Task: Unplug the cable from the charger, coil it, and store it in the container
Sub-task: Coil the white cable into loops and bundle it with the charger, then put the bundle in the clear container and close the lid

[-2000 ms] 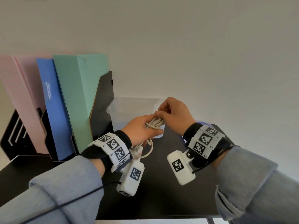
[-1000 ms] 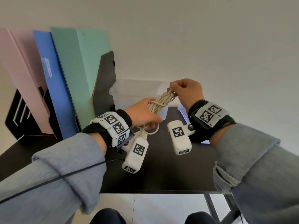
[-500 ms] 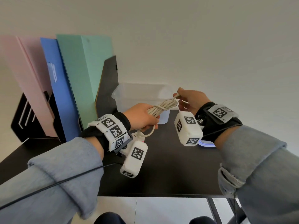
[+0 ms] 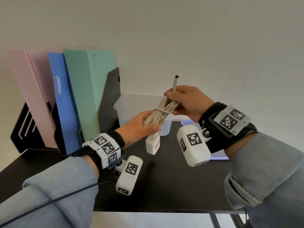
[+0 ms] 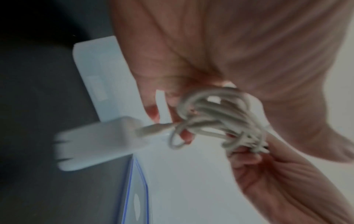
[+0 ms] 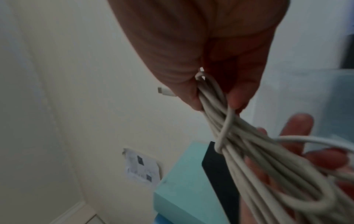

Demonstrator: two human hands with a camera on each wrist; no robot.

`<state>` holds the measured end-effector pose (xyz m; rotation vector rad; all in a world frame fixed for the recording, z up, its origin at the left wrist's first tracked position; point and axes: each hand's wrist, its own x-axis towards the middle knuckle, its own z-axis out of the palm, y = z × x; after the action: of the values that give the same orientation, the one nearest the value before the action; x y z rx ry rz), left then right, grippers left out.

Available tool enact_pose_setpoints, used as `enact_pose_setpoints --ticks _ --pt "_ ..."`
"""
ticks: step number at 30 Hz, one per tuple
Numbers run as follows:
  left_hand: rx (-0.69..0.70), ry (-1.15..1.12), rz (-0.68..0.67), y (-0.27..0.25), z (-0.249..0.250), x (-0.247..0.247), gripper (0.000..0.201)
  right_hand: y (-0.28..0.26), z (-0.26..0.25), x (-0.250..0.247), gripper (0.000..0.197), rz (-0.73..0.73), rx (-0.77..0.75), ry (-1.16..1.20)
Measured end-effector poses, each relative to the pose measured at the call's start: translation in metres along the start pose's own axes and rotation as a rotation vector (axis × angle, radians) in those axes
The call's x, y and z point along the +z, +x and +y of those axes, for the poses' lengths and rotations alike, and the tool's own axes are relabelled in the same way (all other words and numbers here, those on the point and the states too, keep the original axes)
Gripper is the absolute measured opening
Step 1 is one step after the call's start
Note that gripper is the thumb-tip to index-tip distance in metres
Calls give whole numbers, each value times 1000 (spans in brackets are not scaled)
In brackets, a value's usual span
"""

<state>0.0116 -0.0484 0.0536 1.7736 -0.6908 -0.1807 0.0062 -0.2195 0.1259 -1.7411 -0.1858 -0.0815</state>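
Right, you're gripping the coiled cable (image 4: 162, 112) with both hands' fingers clamped on it, charger (image 4: 152, 144) dangling attached — unplugging probably comes next.

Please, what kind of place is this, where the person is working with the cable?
Probably a home or office desk against a plain wall. A black desktop carries a black file holder with pink, blue and green folders, and a clear plastic container stands beside it.
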Motion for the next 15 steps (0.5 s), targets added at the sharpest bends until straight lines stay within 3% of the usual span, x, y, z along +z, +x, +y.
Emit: enact_pose_setpoints --ticks 5,8,10,13,15 --pt "-113 247 -17 -2 -21 -4 106 4 -26 -1 13 48 -98 33" --pt "-169 162 75 1 -22 2 102 8 -38 1 12 67 -117 114" --pt "-152 68 135 3 -18 8 88 11 -45 2 11 69 -128 196" --pt "-170 -158 178 6 -10 10 48 17 -53 3 12 61 -132 317" --pt "-143 -237 206 9 -3 3 35 23 -54 1 13 78 -123 389"
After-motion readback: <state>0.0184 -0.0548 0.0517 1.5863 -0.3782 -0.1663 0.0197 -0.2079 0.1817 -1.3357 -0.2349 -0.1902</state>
